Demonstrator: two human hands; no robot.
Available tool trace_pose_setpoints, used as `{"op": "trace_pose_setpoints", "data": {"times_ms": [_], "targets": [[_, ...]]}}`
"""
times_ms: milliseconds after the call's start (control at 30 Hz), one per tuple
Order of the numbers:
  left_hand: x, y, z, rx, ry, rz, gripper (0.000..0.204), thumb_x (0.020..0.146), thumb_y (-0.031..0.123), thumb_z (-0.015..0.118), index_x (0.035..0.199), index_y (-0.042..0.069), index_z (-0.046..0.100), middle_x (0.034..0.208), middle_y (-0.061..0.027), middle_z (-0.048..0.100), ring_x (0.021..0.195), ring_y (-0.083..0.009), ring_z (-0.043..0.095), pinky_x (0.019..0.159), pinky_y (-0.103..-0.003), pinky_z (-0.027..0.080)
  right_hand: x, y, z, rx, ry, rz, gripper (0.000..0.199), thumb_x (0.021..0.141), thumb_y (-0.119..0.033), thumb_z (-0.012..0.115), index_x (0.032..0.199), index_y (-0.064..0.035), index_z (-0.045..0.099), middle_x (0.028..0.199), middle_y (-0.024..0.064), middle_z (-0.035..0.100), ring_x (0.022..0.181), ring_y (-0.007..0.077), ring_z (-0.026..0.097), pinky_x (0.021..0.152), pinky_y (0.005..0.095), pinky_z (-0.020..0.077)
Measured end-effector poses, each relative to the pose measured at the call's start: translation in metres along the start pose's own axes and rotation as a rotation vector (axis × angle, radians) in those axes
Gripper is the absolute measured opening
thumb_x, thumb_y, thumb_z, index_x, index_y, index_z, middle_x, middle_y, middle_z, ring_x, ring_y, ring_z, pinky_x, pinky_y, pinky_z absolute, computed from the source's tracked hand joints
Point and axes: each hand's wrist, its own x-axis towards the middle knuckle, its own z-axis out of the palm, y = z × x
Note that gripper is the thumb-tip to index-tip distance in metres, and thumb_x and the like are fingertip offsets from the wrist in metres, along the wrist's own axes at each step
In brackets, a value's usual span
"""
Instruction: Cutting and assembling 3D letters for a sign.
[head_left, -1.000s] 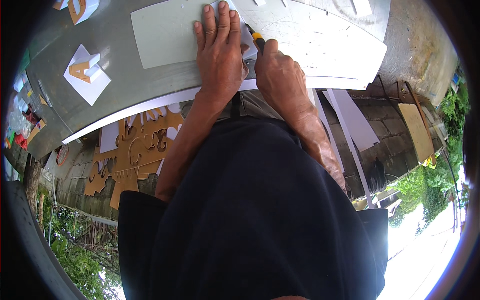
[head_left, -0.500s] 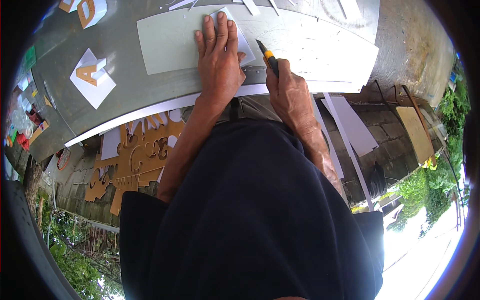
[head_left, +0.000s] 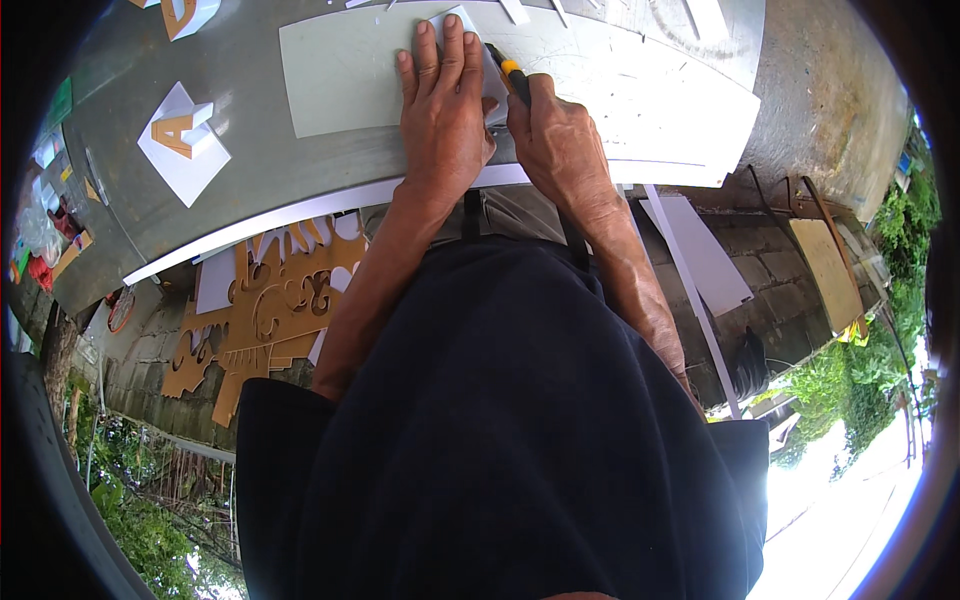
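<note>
My left hand lies flat with its fingers stretched out on a small white sheet piece, pressing it against a pale, scratched cutting sheet. Much of the white piece is hidden under that hand. In my right hand is a utility knife with a black and yellow handle, its fingers wrapped round it. The knife's tip points away to the left and meets the piece's right edge near my left fingertips; whether the blade is cutting in cannot be made out.
On the grey metal table, at left, a tan-faced raised letter rests on a white sheet. White offcut strips lie beyond the cutting sheet. A long white strip runs along the near edge. Cut-out brown boards stand below.
My right hand has moved the knife leftward and away from me, from apart to the white piece's edge. My left hand stays pressed on the piece. The view has shifted slightly.
</note>
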Motion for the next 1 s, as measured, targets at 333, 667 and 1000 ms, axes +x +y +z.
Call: {"op": "trace_pose_setpoints", "data": {"times_ms": [333,667,1000], "targets": [[0.002,0.001,-0.001,-0.018,0.008,0.001,0.078,0.078,0.003,0.079,0.148,-0.005,0.047,0.162,-0.022,0.037,0.152,-0.0456,0.028,0.122,-0.061,0.023,-0.007,-0.007,0.003,-0.13,-0.012,0.014,0.019,0.104,-0.018,0.053,0.1,0.0001,0.047,0.07,0.0291,0.066,0.068,0.0498,0.068,0.062,0.0578,0.054],[0.002,0.001,0.001,-0.02,-0.006,-0.011,0.075,0.08,0.004,0.078,0.147,-0.006,0.048,0.162,-0.0222,0.036,0.152,-0.0463,0.027,0.122,-0.061,0.022,-0.027,0.001,0.011,-0.235,-0.025,0.045,0.011,0.093,-0.005,0.057,0.096,-0.0002,0.048,0.078,0.022,0.069,0.069,0.0407,0.073,0.06,0.0493,0.0596],[-0.001,0.002,-0.002,-0.034,-0.024,-0.021,0.077,0.081,0.006,0.078,0.149,-0.005,0.045,0.164,-0.0219,0.034,0.153,-0.0459,0.025,0.123,-0.06,0.018,-0.046,0.006,0.013,-0.247,-0.012,0.065,0.012,0.096,-0.01,0.057,0.096,-0.0018,0.047,0.079,0.0223,0.069,0.068,0.0409,0.073,0.059,0.0509,0.0583]]}}
